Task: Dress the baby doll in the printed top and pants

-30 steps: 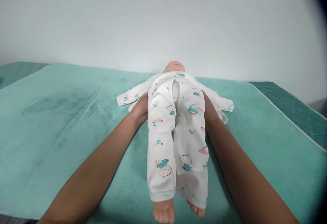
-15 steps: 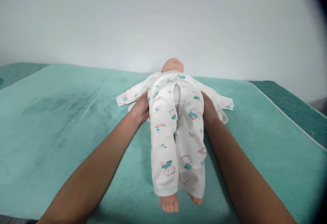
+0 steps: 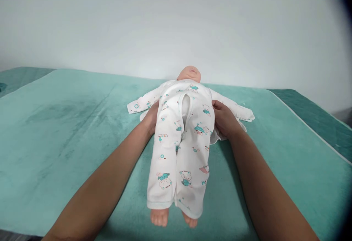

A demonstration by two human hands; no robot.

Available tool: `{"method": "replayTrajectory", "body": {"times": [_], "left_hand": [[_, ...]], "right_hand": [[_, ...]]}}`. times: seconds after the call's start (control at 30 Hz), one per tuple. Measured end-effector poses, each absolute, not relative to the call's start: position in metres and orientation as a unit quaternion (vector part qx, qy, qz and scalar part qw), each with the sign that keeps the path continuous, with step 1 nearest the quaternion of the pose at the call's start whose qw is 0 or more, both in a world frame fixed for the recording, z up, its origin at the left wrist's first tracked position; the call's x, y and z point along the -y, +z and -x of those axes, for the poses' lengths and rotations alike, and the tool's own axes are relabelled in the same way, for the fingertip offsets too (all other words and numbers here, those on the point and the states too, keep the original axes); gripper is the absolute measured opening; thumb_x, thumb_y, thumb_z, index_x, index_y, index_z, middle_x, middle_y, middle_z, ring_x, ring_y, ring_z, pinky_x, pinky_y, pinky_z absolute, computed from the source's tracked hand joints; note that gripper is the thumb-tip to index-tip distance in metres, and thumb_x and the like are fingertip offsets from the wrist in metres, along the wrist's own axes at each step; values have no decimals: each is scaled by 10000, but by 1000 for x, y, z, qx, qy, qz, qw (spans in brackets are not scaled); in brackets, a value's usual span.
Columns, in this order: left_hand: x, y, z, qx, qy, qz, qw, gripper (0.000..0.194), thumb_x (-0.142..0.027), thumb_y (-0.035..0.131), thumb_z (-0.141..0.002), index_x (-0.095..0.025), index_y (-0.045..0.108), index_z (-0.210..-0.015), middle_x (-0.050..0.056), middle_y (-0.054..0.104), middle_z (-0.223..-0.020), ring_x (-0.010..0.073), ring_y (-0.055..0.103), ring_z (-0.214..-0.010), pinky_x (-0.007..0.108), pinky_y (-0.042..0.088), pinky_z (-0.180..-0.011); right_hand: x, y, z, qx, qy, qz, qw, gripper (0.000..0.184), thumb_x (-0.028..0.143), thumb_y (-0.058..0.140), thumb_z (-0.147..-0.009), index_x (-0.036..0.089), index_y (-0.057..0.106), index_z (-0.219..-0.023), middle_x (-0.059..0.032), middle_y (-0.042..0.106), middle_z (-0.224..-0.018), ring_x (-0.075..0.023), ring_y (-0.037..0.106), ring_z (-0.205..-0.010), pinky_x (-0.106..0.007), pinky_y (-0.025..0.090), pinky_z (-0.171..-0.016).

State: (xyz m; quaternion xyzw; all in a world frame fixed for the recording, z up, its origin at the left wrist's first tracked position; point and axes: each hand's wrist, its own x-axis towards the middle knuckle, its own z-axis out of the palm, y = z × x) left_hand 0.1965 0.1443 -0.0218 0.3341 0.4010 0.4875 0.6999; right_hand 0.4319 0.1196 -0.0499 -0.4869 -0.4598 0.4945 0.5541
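Observation:
A baby doll (image 3: 189,73) lies on its back on a teal blanket (image 3: 68,131), head away from me, bare feet toward me. It wears white printed trousers (image 3: 178,149) and a white printed top with empty sleeves spread to both sides. My left hand (image 3: 151,118) grips the doll's hip on the left side, its fingers tucked behind the cloth. My right hand (image 3: 224,120) is closed on the trousers' waist at the right hip. The doll's legs are lifted and swung a little to the left.
A pale wall rises behind the doll. The teal blanket ends in a white seam (image 3: 308,127) at the right, with darker green cover (image 3: 324,120) beyond it. A darker strip also shows at the far left.
The doll's legs and feet have swung to the left and its hips have turned. My right hand has moved further onto the waist cloth.

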Motion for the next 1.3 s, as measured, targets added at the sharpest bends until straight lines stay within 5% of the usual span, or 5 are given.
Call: {"method": "replayTrajectory", "body": {"times": [0.33,0.63,0.83,1.3], "left_hand": [[-147,-25,-196,-394,475,-338,711,155,-283,693,-751,-170,684,-857,46,706,-769,211,652,-756,334,540,-753],[-142,-18,-196,-400,474,-319,716,130,-261,672,-783,-163,670,-868,21,659,-726,158,566,-667,292,496,-700],[-141,-17,-196,-408,472,-325,711,105,-254,670,-776,-177,673,-847,13,652,-730,147,558,-650,277,485,-681],[-149,-24,-197,-377,471,-324,729,167,-253,681,-774,-172,692,-921,40,714,-767,198,632,-719,336,535,-775]], "right_hand": [[-114,-43,-426,507,329,566,560,206,408,688,-764,212,631,-792,20,606,-708,-121,497,-641,-227,397,-544],[-117,-42,-431,467,486,494,549,224,344,756,-714,242,611,-851,48,586,-701,-96,473,-557,-221,410,-510],[-117,-40,-433,487,480,513,519,221,375,757,-727,218,617,-794,56,553,-655,-80,438,-535,-195,337,-463],[-114,-34,-435,576,486,482,447,279,347,746,-684,244,612,-906,10,699,-891,-176,596,-761,-315,491,-682]]}}
